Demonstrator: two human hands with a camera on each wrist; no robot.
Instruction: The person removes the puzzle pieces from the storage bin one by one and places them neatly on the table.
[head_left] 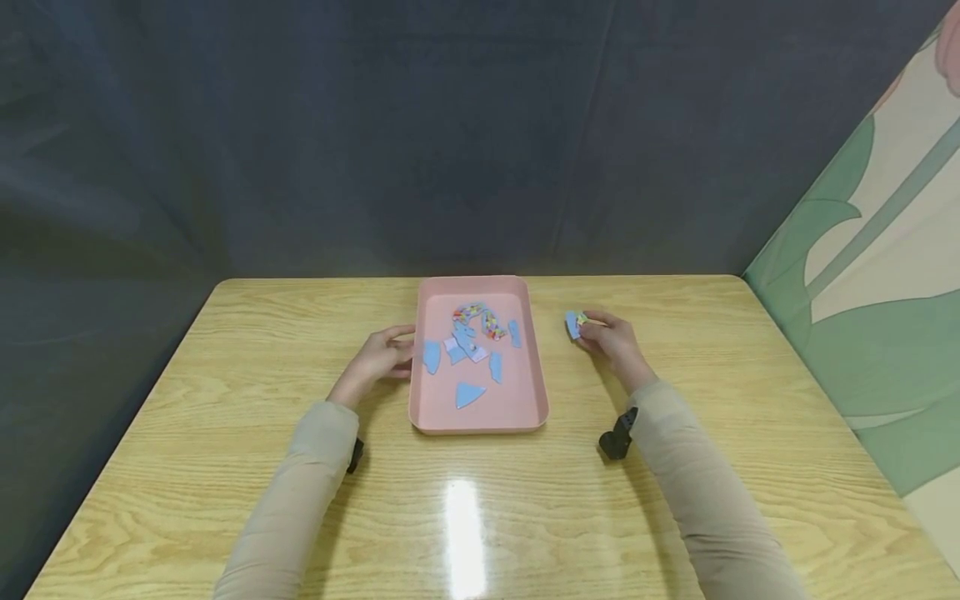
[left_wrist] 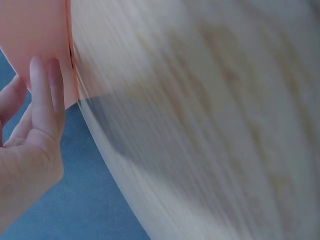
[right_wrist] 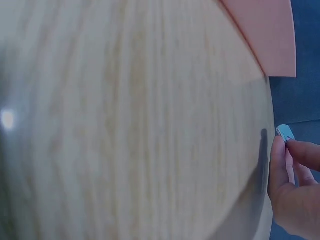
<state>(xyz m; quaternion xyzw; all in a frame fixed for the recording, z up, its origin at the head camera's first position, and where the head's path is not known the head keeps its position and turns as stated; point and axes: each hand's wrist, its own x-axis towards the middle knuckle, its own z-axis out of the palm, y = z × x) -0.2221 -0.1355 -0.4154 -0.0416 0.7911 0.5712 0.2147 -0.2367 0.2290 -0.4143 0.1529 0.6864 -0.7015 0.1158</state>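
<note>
A pink tray (head_left: pixel 480 422) stands on the wooden table, with several flat, irregular blue pieces (head_left: pixel 469 394) lying in it. Some pieces carry a multicoloured pattern (head_left: pixel 491 323). At the tray's left side is my left hand (head_left: pixel 378 357); its fingers (left_wrist: pixel 42 95) lie nearly straight against the outer wall. To the right of the tray, my right hand (head_left: pixel 611 340) pinches a small blue piece (head_left: pixel 573 324) with a multicoloured patch between thumb and fingertips. In the right wrist view only the tip of that piece (right_wrist: pixel 285 132) shows above the fingers.
The light wood table (head_left: pixel 300 325) ends at a dark curtain (head_left: pixel 480 142) behind the tray. A floral cloth (head_left: pixel 885 275) hangs along the right side. Black wrist devices (head_left: pixel 617 435) are strapped near both cuffs.
</note>
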